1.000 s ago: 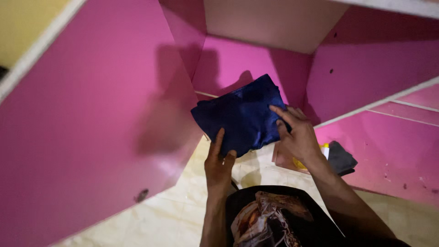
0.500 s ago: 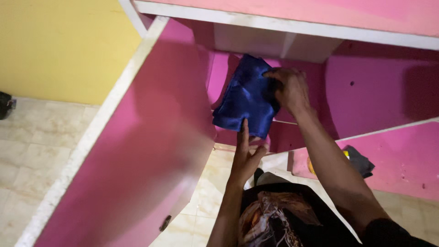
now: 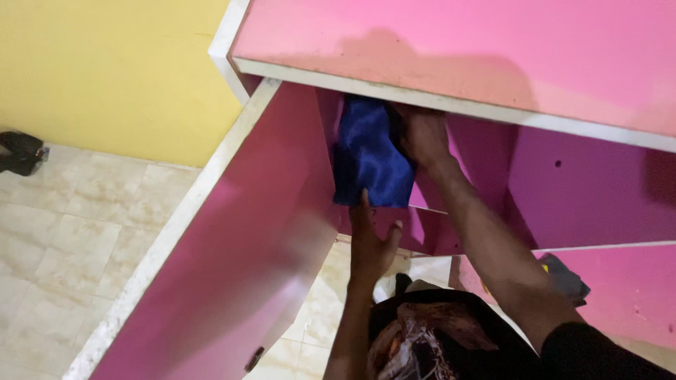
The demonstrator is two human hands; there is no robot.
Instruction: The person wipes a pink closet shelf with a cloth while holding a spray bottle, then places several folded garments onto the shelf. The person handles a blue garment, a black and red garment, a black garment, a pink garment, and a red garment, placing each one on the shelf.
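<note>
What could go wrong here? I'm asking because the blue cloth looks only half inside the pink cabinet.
The folded blue cloth hangs past the shelf edge, propped from below by the left hand; it might slide out or unfold if that support goes. The right hand reaches under the cabinet top, so knuckles could scrape it. The open door stands close beside the left arm and could be bumped.

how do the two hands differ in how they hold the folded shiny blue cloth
The left hand props the folded shiny blue cloth from below, fingers pointing up; the right hand presses its upper right side. The left hand sits outside the pink cupboard; the right hand reaches into its upper compartment. Both touch the cloth.
</note>
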